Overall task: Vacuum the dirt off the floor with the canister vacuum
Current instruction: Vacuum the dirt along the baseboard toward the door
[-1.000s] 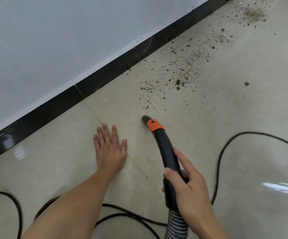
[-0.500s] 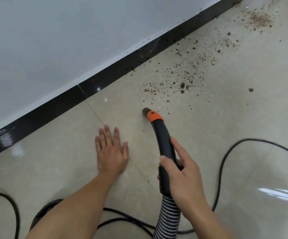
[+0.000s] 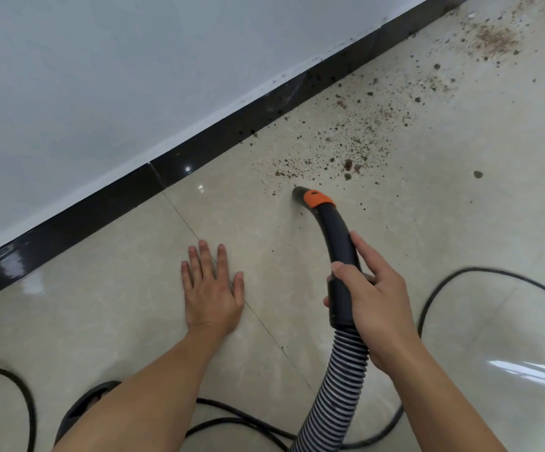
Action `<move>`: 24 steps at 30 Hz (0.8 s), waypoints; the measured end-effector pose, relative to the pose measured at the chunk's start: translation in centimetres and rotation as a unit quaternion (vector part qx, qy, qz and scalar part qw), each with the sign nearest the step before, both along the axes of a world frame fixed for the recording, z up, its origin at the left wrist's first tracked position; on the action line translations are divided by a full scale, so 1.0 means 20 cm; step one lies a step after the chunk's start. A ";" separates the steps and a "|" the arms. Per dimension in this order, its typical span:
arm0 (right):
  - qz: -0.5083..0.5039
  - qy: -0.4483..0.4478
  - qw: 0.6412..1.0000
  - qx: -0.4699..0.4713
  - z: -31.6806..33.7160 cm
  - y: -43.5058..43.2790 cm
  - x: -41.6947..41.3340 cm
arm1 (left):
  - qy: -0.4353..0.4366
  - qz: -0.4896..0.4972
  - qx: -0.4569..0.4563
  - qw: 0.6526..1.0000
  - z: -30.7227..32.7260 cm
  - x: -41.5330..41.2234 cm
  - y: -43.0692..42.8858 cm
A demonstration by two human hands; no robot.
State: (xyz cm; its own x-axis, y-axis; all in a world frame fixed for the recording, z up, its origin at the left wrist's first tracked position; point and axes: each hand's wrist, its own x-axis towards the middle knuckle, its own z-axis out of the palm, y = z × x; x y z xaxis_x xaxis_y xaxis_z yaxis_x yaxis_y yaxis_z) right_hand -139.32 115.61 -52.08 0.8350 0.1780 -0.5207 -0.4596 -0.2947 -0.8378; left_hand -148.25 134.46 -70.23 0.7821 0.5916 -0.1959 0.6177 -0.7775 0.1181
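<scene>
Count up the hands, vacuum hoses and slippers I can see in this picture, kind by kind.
Hands: 2 (left hand, right hand)
Vacuum hoses: 1 (vacuum hose, held by the right hand)
Slippers: 1 (slipper, partly hidden behind the left arm)
Total: 4

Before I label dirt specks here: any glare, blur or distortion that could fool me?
Head view: glare on the tiled floor at lower right and on the black baseboard; the power cord at right is motion-blurred; the dirt looks sharp.

Pale grey wall (image 3: 101, 76); glossy black baseboard (image 3: 78, 220) at its foot. Polished beige floor tiles (image 3: 460, 230), thin grout line (image 3: 181, 214), glare patches.
</scene>
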 end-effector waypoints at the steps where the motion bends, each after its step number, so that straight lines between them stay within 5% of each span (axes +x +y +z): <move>1: -0.007 0.002 1.000 0.003 0.01 -0.01 0.01 | 0.002 -0.001 0.000 1.000 0.00 0.00 0.00; 14: 0.037 -0.045 0.997 -0.043 -0.06 0.27 0.30 | 0.003 -0.005 -0.005 1.000 0.00 0.00 0.00; 24: 0.055 0.006 0.997 0.054 -0.05 0.55 0.54 | 0.000 -0.001 -0.023 1.000 0.01 0.00 0.00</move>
